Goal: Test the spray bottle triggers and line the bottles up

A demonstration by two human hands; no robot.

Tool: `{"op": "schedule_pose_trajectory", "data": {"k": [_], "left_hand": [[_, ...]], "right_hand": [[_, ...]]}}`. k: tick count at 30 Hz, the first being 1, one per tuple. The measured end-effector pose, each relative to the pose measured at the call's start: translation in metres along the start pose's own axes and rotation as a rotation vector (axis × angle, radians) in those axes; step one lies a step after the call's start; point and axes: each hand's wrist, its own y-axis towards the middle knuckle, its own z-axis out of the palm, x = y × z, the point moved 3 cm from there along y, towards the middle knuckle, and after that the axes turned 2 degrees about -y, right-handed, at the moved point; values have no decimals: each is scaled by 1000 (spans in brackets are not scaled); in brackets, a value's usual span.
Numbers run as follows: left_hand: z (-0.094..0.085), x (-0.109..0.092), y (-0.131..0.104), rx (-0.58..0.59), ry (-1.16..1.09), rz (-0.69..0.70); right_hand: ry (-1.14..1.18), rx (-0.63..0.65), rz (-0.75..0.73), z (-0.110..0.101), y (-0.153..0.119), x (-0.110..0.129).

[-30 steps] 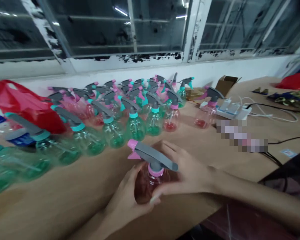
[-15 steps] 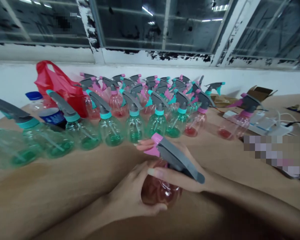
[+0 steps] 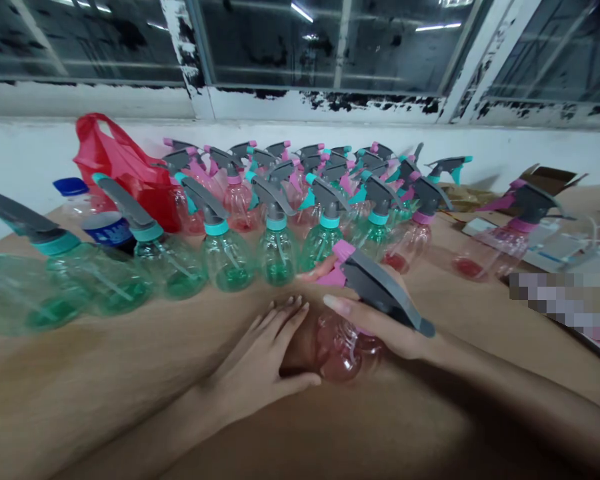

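Observation:
A clear pinkish spray bottle with a grey and pink trigger head is in front of me, tilted slightly. My right hand is wrapped round its neck just under the sprayer, thumb on the near side and fingertips showing behind the pink nozzle. To the left of the bottle, my left hand is open, fingers stretched forward and thumb apart, holding nothing. Just beyond the hands stands a row of green-tinted spray bottles with teal collars and a little green liquid inside.
Behind the front row, several more spray bottles crowd against the wall. A red plastic bag and a blue-capped bottle stand back left. At right are a lone pink spray bottle, a white power strip and a cardboard box.
My left hand has let go of the spray bottle and opened out beside it. The right hand, still gripping the bottle, has moved a little right and away from me.

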Motion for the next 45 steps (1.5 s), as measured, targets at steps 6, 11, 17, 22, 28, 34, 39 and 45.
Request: {"op": "schedule_pose_trajectory", "data": {"k": [6,11,17,22,28,34,39,45], "left_hand": [[-2,-3,0,-63,102,17],[2,-1,-2,-103,136,11],[3,-1,-1,-97,182,46],[2,-3,-1,-106,205,48],[2,-4,-1,-125,314,86],[2,-3,0,-114,369,135],[2,-3,-1,-115,394,131],[2,-4,-2,-124,373,131]], "right_hand": [[24,20,47,-2,3,-2],[-16,2,9,-1,4,1],[-18,-33,-25,-3,0,1],[51,-41,-4,-2,-3,-1],[59,-49,-17,-2,-3,-2],[64,-41,7,-2,-2,-3],[45,-42,35,-3,-3,-3],[10,-38,60,-3,-5,-5]]}}
